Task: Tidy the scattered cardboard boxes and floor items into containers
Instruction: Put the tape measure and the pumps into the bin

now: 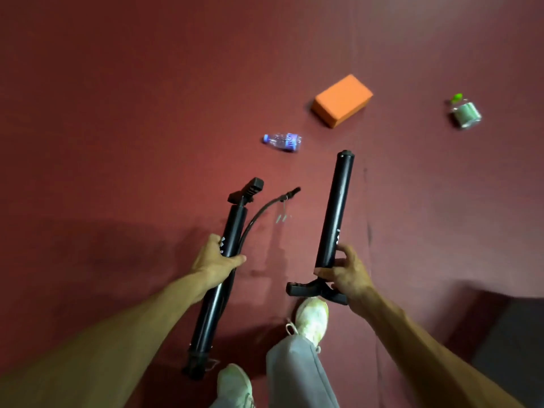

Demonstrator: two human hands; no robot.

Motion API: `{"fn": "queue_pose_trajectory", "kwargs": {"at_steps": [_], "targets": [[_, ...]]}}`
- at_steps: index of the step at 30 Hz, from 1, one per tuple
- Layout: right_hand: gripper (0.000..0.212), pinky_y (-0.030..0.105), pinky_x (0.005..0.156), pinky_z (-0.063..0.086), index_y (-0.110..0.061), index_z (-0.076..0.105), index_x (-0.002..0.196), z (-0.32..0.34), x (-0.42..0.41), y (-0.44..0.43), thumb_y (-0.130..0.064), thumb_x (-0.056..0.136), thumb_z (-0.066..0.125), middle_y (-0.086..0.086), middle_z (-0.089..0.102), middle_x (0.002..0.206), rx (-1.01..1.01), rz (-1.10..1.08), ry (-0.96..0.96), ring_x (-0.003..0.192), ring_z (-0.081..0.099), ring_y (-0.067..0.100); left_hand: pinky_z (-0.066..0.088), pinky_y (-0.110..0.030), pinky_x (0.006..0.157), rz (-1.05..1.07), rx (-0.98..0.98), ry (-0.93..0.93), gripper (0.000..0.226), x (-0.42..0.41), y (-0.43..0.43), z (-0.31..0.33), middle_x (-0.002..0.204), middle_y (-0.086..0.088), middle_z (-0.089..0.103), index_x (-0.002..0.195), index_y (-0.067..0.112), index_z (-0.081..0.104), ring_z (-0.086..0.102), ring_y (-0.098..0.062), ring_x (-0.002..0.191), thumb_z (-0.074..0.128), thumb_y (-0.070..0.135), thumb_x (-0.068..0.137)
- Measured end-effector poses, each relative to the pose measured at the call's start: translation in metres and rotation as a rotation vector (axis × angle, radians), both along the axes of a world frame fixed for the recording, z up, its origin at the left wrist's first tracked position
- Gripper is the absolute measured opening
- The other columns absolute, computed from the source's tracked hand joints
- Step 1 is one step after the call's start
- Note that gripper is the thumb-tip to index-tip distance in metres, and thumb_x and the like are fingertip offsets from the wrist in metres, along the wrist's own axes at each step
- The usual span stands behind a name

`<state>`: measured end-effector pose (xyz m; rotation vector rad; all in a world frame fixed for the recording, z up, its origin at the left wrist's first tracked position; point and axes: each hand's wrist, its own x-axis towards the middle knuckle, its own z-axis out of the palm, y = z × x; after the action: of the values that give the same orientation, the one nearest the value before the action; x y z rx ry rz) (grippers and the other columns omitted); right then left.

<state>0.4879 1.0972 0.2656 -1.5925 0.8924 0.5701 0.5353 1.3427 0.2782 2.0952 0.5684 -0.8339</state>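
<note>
Black pumps, two: the left grip (217,257) holds one pump (232,228) by its barrel, and the right grip (347,272) holds the other pump (338,207) near its handle. This looks like the gathering step. Next they need carrying to a container, though none is in sight. On the red floor (117,113) lie one orange block (343,100), one plastic bottle (284,141) and one green-capped jar (465,113).

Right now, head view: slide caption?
Left hand grips the hosed pump, right hand the other pump; orange block, bottle and jar lie on the red floor.
</note>
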Motion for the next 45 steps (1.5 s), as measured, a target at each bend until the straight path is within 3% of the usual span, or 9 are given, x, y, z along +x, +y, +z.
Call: {"fn": "queue_pose_trajectory", "kwargs": {"at_steps": [4, 8, 14, 23, 31, 34, 36, 38, 45], "targets": [[0.048, 0.028, 0.057, 0.046, -0.029, 0.051, 0.103, 0.028, -0.062, -0.069, 0.003, 0.075, 0.073, 0.005, 0.063, 0.089, -0.022, -0.094, -0.041, 0.075, 0.063, 0.021, 0.054, -0.044, 0.088, -0.102, -0.096, -0.016, 0.039, -0.020, -0.081, 0.027, 0.102, -0.008, 0.065, 0.104, 0.023, 0.044, 0.067, -0.026, 0.092, 0.072, 0.034, 0.079], [0.054, 0.025, 0.058, 0.047, -0.030, 0.049, 0.114, 0.039, -0.138, -0.161, -0.005, 0.074, 0.075, 0.003, 0.065, 0.096, -0.122, -0.148, -0.009, 0.077, 0.066, 0.018, 0.046, -0.033, 0.082, -0.240, -0.098, -0.090, 0.038, -0.049, -0.186, 0.042, 0.092, 0.003, 0.056, 0.106, 0.020, 0.046, 0.058, -0.022, 0.093, 0.070, 0.035, 0.081], [0.058, 0.049, 0.085, 0.053, -0.026, 0.053, 0.111, 0.026, -0.261, -0.317, -0.007, 0.064, 0.081, 0.003, 0.066, 0.085, -0.261, -0.333, 0.039, 0.080, 0.066, 0.025, 0.044, -0.030, 0.071, -0.400, -0.122, -0.085, 0.034, -0.115, -0.365, 0.045, 0.092, 0.003, 0.057, 0.106, 0.016, 0.047, 0.057, -0.021, 0.090, 0.069, 0.027, 0.083], [0.061, 0.031, 0.069, 0.048, -0.020, 0.044, 0.129, -0.028, -0.399, -0.502, -0.005, 0.076, 0.070, 0.003, 0.067, 0.098, -0.322, -0.460, 0.180, 0.087, 0.064, 0.027, 0.054, -0.036, 0.079, -0.490, -0.079, -0.016, 0.037, -0.210, -0.591, -0.001, 0.092, -0.005, 0.068, 0.101, 0.025, 0.058, 0.067, -0.025, 0.083, 0.078, 0.030, 0.070], [0.063, 0.031, 0.076, 0.050, -0.020, 0.041, 0.134, -0.114, -0.413, -0.546, -0.005, 0.079, 0.067, 0.011, 0.068, 0.112, -0.304, -0.313, 0.201, 0.098, 0.066, 0.032, 0.055, -0.035, 0.081, -0.586, -0.072, -0.011, 0.032, -0.253, -0.676, -0.070, 0.088, -0.005, 0.071, 0.095, 0.023, 0.062, 0.069, -0.021, 0.081, 0.080, 0.025, 0.069], [0.057, 0.024, 0.069, 0.056, -0.027, 0.044, 0.137, -0.125, -0.399, -0.549, -0.006, 0.086, 0.061, 0.009, 0.063, 0.123, -0.138, -0.297, 0.120, 0.090, 0.066, 0.025, 0.049, -0.022, 0.070, -0.583, -0.121, -0.013, 0.027, -0.260, -0.692, -0.073, 0.093, 0.003, 0.070, 0.095, 0.023, 0.064, 0.066, -0.010, 0.082, 0.079, 0.021, 0.072], [0.047, 0.004, 0.054, 0.045, -0.024, 0.049, 0.135, -0.122, -0.391, -0.551, -0.009, 0.091, 0.058, 0.005, 0.058, 0.128, -0.042, -0.266, 0.096, 0.092, 0.061, 0.017, 0.046, -0.021, 0.067, -0.586, -0.136, -0.010, 0.025, -0.262, -0.704, -0.070, 0.092, 0.004, 0.069, 0.093, 0.024, 0.063, 0.065, -0.009, 0.080, 0.078, 0.022, 0.073], [0.037, 0.003, 0.058, 0.041, -0.018, 0.055, 0.129, -0.112, -0.387, -0.554, -0.012, 0.093, 0.057, 0.003, 0.061, 0.119, -0.005, -0.363, 0.061, 0.093, 0.058, 0.014, 0.047, -0.024, 0.063, -0.591, -0.130, -0.014, 0.026, -0.263, -0.715, -0.063, 0.088, 0.002, 0.069, 0.093, 0.022, 0.062, 0.065, -0.012, 0.073, 0.078, 0.024, 0.073], [0.028, 0.038, 0.085, 0.054, -0.021, 0.062, 0.121, -0.073, -0.404, -0.560, -0.030, 0.096, 0.053, 0.009, 0.067, 0.108, 0.540, -0.605, -0.177, 0.094, 0.060, 0.025, 0.038, -0.020, 0.045, -0.659, -0.188, 0.054, 0.028, -0.293, -0.758, -0.055, 0.072, 0.003, 0.066, 0.094, 0.019, 0.063, 0.058, -0.011, 0.053, 0.078, 0.031, 0.073]]}}
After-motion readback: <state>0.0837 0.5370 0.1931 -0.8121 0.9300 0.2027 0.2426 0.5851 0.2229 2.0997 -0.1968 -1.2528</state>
